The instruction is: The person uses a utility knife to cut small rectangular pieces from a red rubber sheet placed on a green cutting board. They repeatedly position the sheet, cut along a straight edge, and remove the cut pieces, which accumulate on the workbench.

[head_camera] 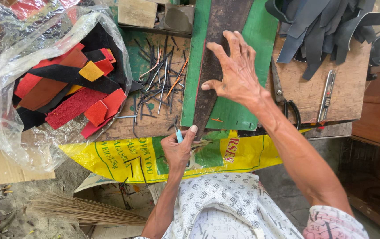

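Centrally, the right hand [236,75] presses spread fingers flat on a dark leather strip [214,57] over the green mat [243,110]; at six o'clock, the left hand [179,148] pinches a small blue tool [179,135].

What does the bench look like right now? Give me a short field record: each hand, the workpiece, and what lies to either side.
right hand: spread flat, pressing on the dark brown leather strip
left hand: at the strip's near end, gripping a small light-blue tool
under strip: green board
left of board: loose dark nails; clear plastic bag of red, black and yellow scraps
right of board: scissors, metal utility knife, grey leather strips
bench front: yellow printed sack
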